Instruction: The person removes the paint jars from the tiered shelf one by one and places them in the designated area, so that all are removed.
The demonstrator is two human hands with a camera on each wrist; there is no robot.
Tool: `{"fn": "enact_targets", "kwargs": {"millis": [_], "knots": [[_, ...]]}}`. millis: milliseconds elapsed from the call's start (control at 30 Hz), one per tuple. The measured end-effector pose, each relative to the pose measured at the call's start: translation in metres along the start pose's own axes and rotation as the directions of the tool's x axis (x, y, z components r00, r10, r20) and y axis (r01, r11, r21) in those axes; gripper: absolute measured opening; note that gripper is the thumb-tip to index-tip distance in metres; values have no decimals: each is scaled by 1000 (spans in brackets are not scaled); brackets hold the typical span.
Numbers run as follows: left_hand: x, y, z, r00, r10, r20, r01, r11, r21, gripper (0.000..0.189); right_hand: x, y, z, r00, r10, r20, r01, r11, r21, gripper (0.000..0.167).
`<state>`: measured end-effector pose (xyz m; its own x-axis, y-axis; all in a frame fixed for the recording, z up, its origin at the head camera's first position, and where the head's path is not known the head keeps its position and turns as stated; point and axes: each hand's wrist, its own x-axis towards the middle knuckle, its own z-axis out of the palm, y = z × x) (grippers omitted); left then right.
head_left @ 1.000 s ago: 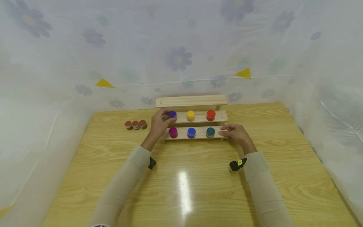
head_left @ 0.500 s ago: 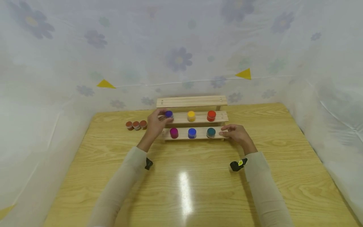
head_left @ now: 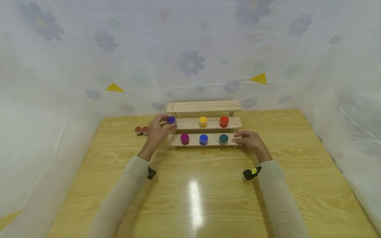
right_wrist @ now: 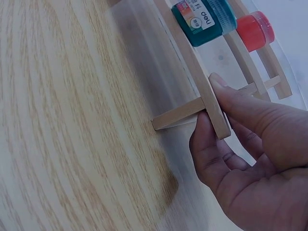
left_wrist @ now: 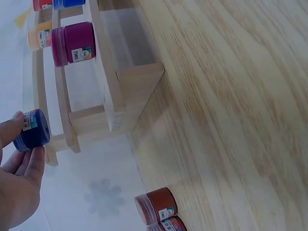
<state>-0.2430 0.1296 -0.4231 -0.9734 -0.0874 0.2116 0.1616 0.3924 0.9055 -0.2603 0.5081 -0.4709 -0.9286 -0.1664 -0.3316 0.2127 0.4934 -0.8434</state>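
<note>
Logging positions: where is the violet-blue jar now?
In the head view, the left hand holds the violet-blue jar at the left end of the middle shelf, left of the yellow jar.

Pale flower-print sheeting (head_left: 148, 59) around three sides; wood-grain table (head_left: 226, 198), bright light streak (head_left: 195, 205).

From my remote screen I see the held jar (left_wrist: 33, 132) as deep navy in the left wrist view and violet in the head view. The rack (head_left: 203, 106) is pale, cream-toned grained wood. I make out a yellow pot (head_left: 203, 121), a red pot (head_left: 224, 121), a magenta pot (head_left: 185, 139), a bright blue pot (head_left: 203, 139), a dark teal pot (head_left: 223, 139) with a white label (right_wrist: 199, 14), and reddish-brown pots (left_wrist: 161, 203). My table (head_left: 226, 198) shows golden tan with wavy grain; the sheet (head_left: 148, 39) is whitish, printed with lilac-grey flowers (head_left: 191, 62). The triangles (head_left: 259, 78) are solid yellow, the sleeves (head_left: 116, 195) beige.
</note>
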Motion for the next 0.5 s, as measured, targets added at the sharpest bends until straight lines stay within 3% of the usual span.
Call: {"fn": "enact_targets", "kwargs": {"millis": [100, 300, 500], "knots": [[1, -8, -4, 1000, -4, -6, 4, 1000, 0, 42, 0, 0, 0, 1000, -1, -2, 1, 1000, 0, 52], [-2, -11, -15, 1000, -23, 2, 23, 1000, 2, 44, 0, 0, 1, 1000, 4, -2, -4, 1000, -4, 53], [-5, -14, -27, 1000, -9, -23, 11, 998, 68, 44, 0, 0, 1, 1000, 3, -4, -4, 1000, -14, 56]]}}
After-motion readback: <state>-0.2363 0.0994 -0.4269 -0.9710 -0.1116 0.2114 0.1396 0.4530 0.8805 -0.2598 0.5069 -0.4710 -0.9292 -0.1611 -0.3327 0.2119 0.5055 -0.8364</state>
